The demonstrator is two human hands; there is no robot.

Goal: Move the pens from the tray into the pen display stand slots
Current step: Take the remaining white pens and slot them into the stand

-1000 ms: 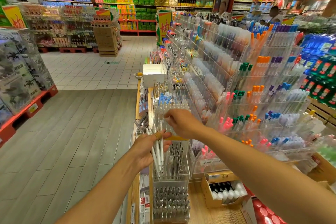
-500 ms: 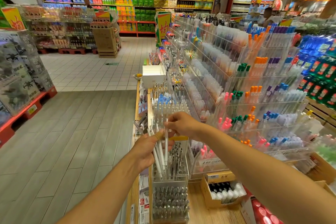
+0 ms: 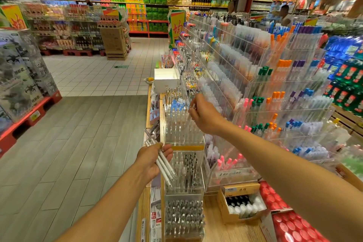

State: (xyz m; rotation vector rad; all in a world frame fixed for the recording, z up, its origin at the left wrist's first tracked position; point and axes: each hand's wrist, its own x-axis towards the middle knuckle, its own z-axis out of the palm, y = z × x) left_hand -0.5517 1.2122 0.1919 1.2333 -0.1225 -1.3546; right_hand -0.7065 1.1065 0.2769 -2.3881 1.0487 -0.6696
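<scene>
Pens (image 3: 164, 163), a small bundle of white-barrelled ones, lie slanted in the left hand (image 3: 152, 161), its grip closed round them with the thumb across the top; their upper ends stick out past the thumb toward the aisle floor, their lower ends point down in front of the clear acrylic pen display stand (image 3: 183, 171). That stand rises in tiers on the wooden surface (image 3: 214, 228), each tier packed with upright pens in slots. Right hand (image 3: 203, 115) is raised over the upper tier of the stand, fingers bent toward the thumb; it appears to pinch one pale pen (image 3: 191, 109) at the fingertips, though blur leaves that uncertain. Left hand sits lower, just beside the stand's left edge, well apart from the right. An open cardboard box (image 3: 241, 202) of black-and-white bottles rests on the surface to the right of the stand. A white box (image 3: 166, 80) stands at the far end of the display.
</scene>
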